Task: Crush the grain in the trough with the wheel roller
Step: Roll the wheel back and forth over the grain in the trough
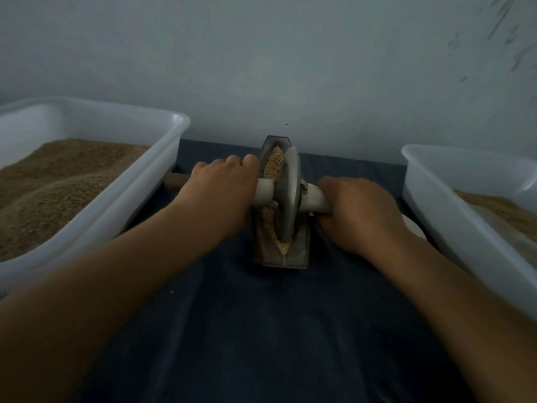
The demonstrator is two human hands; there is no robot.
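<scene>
A narrow dark metal trough [299, 251] lies lengthwise on the blue cloth, straight ahead of me. Tan grain [274, 164] fills its groove. A grey metal wheel roller [289, 196] stands upright in the groove, about mid-length. A pale axle handle [263, 193] runs through the wheel to both sides. My left hand [220, 190] wraps over the left part of the handle, right beside the wheel. My right hand [360, 210] grips the right part of the handle. The handle's brown left tip [175, 181] sticks out beyond my left hand.
A white plastic tub [162, 158] heaped with brown ground grain stands close on the left. Another white tub [430, 193] with similar contents stands on the right. A pale wall rises just behind the trough. A white round object [414, 226] peeks from under the right tub.
</scene>
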